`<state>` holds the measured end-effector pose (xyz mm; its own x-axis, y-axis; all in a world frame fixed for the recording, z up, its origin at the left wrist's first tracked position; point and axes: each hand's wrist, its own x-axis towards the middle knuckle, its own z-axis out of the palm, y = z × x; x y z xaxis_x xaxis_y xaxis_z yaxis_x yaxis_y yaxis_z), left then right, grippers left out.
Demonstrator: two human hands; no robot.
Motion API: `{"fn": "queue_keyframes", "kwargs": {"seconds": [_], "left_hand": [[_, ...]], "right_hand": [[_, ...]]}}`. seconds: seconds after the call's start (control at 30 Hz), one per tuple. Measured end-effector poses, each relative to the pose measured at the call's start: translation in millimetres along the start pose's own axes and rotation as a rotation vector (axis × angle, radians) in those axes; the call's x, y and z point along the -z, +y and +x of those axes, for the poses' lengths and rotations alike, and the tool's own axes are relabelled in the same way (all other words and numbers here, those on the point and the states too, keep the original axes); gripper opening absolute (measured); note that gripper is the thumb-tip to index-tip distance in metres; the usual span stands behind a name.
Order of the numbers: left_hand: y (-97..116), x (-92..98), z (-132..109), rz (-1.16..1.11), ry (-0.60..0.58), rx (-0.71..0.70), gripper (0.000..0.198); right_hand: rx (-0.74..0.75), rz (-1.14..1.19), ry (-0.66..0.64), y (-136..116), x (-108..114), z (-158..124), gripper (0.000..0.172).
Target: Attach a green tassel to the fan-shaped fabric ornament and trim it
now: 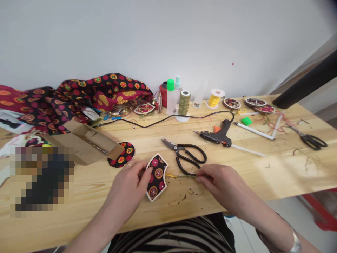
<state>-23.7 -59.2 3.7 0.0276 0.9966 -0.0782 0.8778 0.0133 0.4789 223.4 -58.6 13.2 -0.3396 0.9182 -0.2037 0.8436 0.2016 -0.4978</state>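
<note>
My left hand point(135, 179) is closed on the left edge of a fabric-covered ornament point(158, 174), a curved fan-like piece with a pale rim and a dark floral print. A yellow loop and a thin green cord point(184, 176) run from its right side. The far end of the cord is pinched in my right hand point(217, 181). Just beyond the cord lie black-handled scissors point(188, 154), blades pointing up and left. Behind my left hand is a round patterned fabric piece point(128, 154), partly under an open cardboard box point(88, 144).
A black glue gun point(217, 133) with a cable lies past the scissors. Bottles point(171, 98), a green thread cone point(184, 102) and a yellow cord spool point(213, 100) stand by the wall. Patterned cloth point(105, 91) is heaped left. More scissors point(310, 138) lie right.
</note>
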Motion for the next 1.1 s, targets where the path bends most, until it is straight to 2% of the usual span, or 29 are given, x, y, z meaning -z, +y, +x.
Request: {"fn": "queue_keyframes", "kwargs": {"seconds": [0.43, 0.57, 0.67, 0.73, 0.8, 0.9, 1.1], "left_hand": [[-4, -9.8, -13, 0.395, 0.171, -0.204, 0.027], [-4, -5.8, -17, 0.514, 0.275, -0.33, 0.03], [2, -0.6, -17, 0.507, 0.348, -0.48, 0.031], [6, -0.4, -16, 0.415, 0.336, -0.586, 0.031], [7, -4.5, -14, 0.301, 0.276, -0.645, 0.033], [3, -16.0, -12, 0.194, 0.185, -0.649, 0.037], [-6, -32.8, -9, 0.141, 0.149, -0.644, 0.041]], "right_hand": [[0.011, 0.036, 0.002, 3, -5, -1, 0.019], [0.004, 0.049, 0.001, 4, -6, -2, 0.018], [0.001, 0.056, -0.002, 4, -6, -2, 0.018], [0.001, 0.058, -0.007, 4, -6, -2, 0.018], [-0.002, 0.057, -0.014, 4, -6, -3, 0.018], [-0.011, 0.063, -0.016, 3, -6, -4, 0.018], [-0.011, 0.077, -0.021, 4, -7, -6, 0.019]]}}
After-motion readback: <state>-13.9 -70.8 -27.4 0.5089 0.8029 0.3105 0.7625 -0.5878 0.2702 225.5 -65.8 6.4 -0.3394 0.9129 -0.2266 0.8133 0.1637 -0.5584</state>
